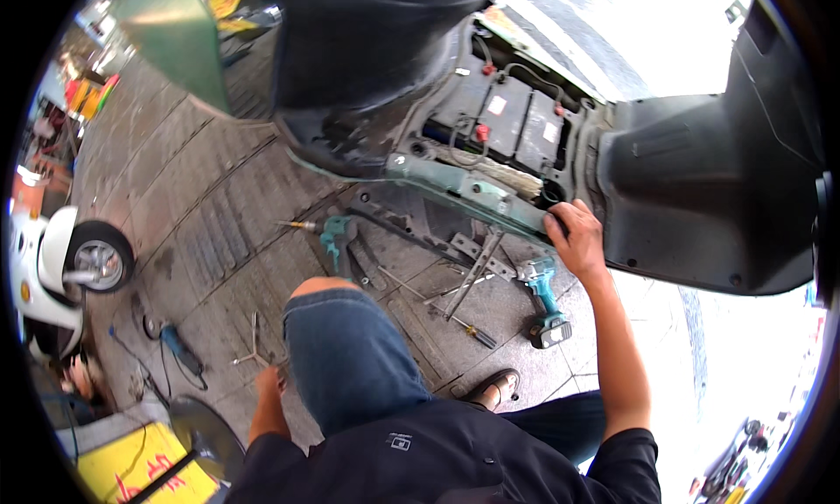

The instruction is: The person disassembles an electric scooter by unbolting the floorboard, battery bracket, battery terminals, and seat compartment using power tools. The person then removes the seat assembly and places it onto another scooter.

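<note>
A scooter with green body panels stands on its wheels or stand before me, its floorboard compartment uncovered. Several batteries (506, 119) with red terminal caps and cables sit inside it. At the compartment's near right corner, my right hand (577, 237) has its fingers curled over the green side rail (455, 182). Low on the left, beside my bent knee, my left hand (269, 386) is closed around one leg of a Y-shaped socket wrench (255, 353). Its fingers are partly hidden.
On the paving lie a teal drill (336, 237), a teal impact driver (544, 303), a screwdriver (477, 333), metal brackets (477, 272) and an angle grinder (179, 346) with a cord. A white scooter (52, 276) stands left; a yellow sign (144, 469) is lower left.
</note>
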`<state>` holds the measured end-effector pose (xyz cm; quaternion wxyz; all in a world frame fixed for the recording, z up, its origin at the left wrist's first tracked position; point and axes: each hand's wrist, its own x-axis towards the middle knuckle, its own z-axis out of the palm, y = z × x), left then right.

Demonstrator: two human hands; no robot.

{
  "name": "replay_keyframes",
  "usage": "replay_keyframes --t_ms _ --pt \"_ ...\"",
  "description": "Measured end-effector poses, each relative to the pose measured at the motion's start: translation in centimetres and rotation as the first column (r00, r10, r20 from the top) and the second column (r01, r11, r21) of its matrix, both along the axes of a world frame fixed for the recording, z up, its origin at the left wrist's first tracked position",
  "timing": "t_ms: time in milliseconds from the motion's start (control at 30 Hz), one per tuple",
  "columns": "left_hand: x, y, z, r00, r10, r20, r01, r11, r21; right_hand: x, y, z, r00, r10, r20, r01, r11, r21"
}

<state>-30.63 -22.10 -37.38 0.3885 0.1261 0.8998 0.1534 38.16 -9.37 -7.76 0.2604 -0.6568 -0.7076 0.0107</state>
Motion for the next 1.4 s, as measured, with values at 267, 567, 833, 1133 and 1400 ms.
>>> replay_keyframes --t_ms 267,567,833,1133,1400 --pt "0.3 14.6 6.6 0.984 -0.167 0.064 0.083 0.743 0.664 1.4 0.9 -0.3 0.986 -0.139 -0.096 0.135 0.990 -0.051" --pt "28.7 27.3 35.1 0.521 -0.600 -0.607 0.583 -0.270 0.766 4.7 8.4 1.5 0.978 0.003 0.207 0.037 0.981 -0.190" --pt "39.3 31.6 35.1 0.191 -0.616 -0.765 0.603 -0.541 0.586 1.7 10.6 4.3 0.856 0.216 0.469 0.005 0.905 -0.426" --pt "39.4 32.9 34.9 0.227 -0.718 -0.658 0.608 -0.423 0.672 7.7 11.3 4.4 0.915 0.147 0.377 -0.003 0.934 -0.358" --pt "39.2 33.1 34.5 0.231 -0.786 -0.574 0.610 -0.343 0.715 5.0 10.0 3.3 0.997 0.016 0.075 0.022 0.876 -0.482"
